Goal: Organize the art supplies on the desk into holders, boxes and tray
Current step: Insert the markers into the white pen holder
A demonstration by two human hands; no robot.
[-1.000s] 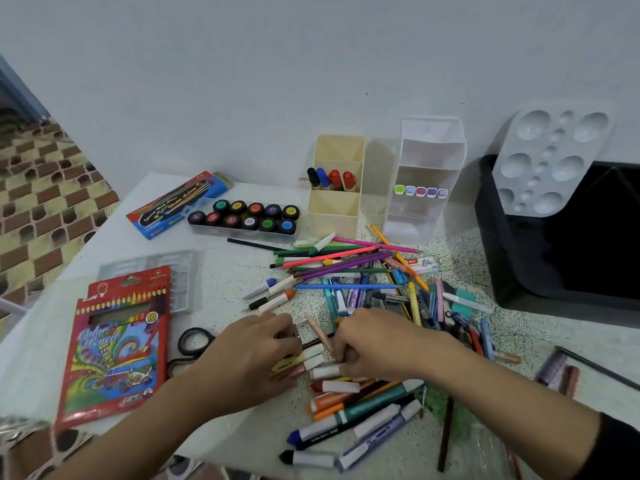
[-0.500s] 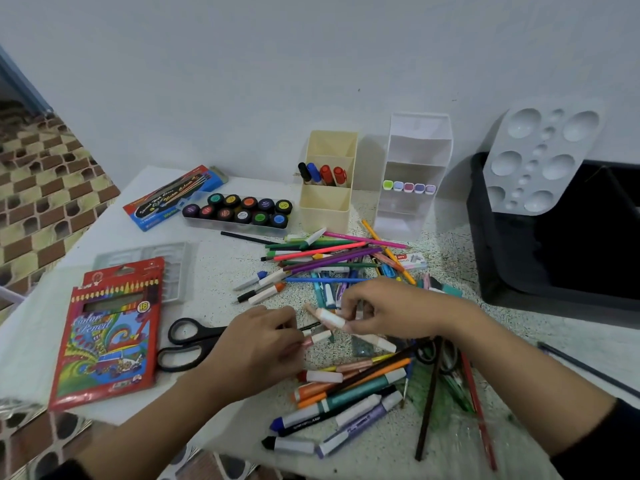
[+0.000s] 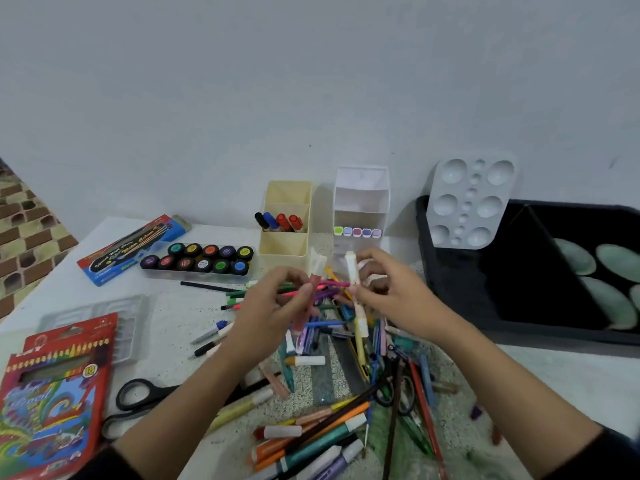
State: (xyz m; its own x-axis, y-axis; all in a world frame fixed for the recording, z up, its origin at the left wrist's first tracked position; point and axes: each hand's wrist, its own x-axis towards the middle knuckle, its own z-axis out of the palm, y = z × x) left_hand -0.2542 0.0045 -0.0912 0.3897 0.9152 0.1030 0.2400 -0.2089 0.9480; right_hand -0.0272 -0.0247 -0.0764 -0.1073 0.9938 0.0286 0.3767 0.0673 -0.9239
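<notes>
Now, in the left grip (image 3: 273, 310), pinches a pink marker (image 3: 314, 280); in the right grip (image 3: 394, 296), a pale marker (image 3: 351, 268), both upright over the pile (image 3: 311, 438) on the tabletop (image 3: 173, 313). Light, stiff, probably slick: best held mid-barrel, clear of caps.

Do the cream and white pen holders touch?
Apart: the head view shows a clear gap between the cream plastic pen holder and the white plastic pen holder.
</notes>
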